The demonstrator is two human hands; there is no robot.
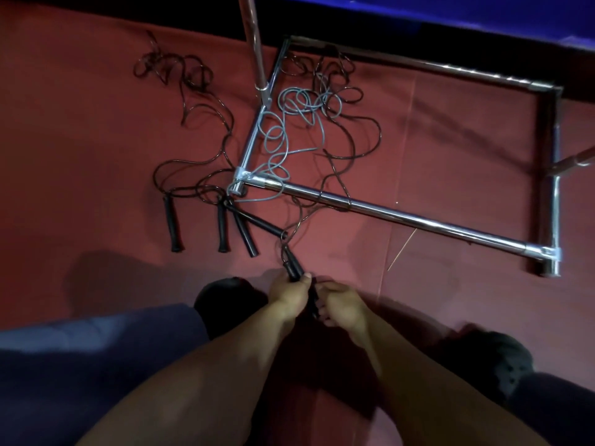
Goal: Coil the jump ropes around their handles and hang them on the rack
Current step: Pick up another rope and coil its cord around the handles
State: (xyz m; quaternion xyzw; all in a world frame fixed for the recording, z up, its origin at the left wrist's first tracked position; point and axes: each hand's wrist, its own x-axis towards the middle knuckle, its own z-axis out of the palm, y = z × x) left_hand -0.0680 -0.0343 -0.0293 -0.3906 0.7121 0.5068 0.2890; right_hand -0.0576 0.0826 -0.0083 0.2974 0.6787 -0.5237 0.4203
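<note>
My left hand point(288, 296) and my right hand point(341, 304) meet low in the middle, and both grip a pair of black jump-rope handles point(293, 268) held together. Their dark rope point(335, 175) runs up over the chrome rack base point(402, 217) into a tangle. A grey rope point(289, 123) lies looped across the rack's left corner. Three more black handles point(222, 226) lie side by side on the red floor to the left, and their dark ropes point(193, 101) trail away upward.
The rack's upright pole point(256, 43) rises at top centre, and another pole point(576, 159) stands at the right edge. My knees and dark shoes point(492, 358) frame the bottom. A blue wall band point(450, 14) crosses the top.
</note>
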